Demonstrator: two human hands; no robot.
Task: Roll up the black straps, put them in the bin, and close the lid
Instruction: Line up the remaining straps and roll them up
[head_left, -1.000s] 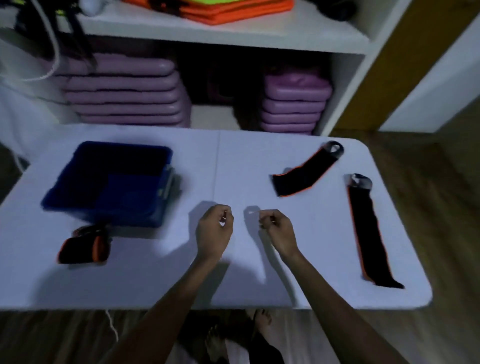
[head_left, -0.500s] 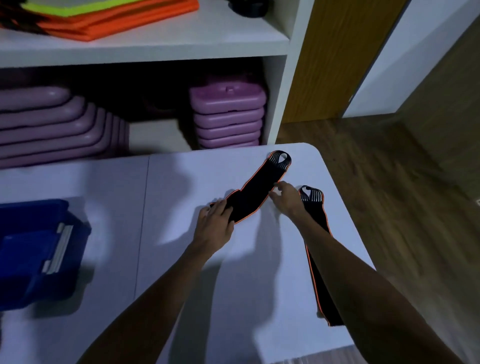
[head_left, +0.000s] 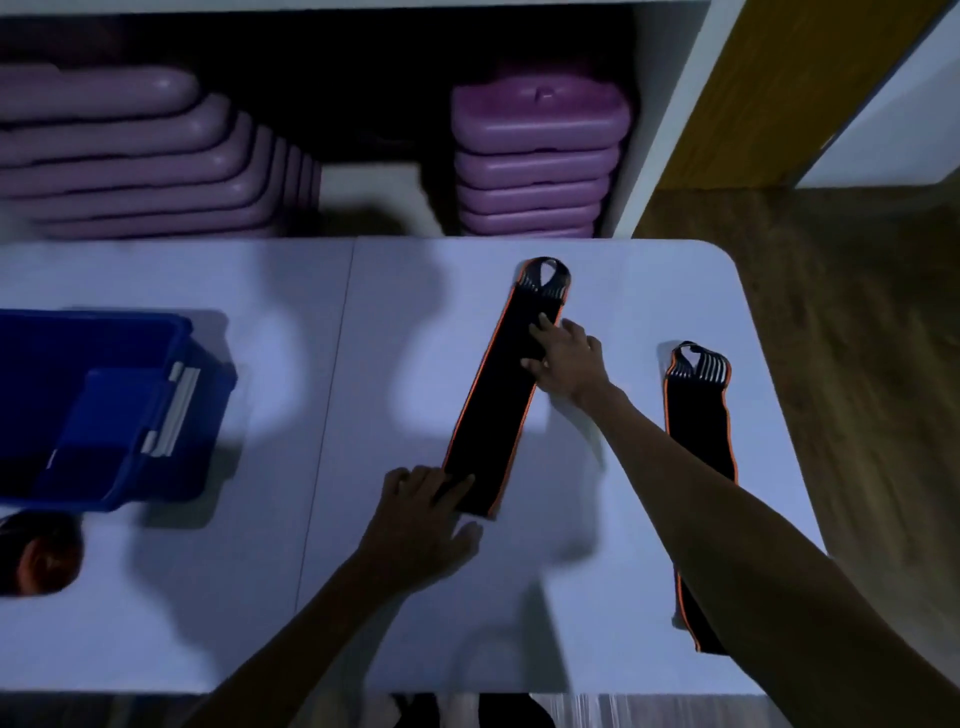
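A black strap with orange edging lies flat and nearly straight on the white table, its looped end pointing away from me. My left hand presses its fingers on the strap's near end. My right hand rests flat on the strap's upper part. A second black strap lies unrolled at the right, partly hidden by my right forearm. The blue bin stands open at the left, its lid hanging inside. A rolled strap lies in front of the bin.
White shelves behind the table hold stacks of purple step platforms. The table's right edge borders a wooden floor. My feet show under the near edge.
The strap was pulled from a slanted, bunched pose into a straight, flattened one. My left hand slid to its near end, my right hand up its length. The view shifted back left.
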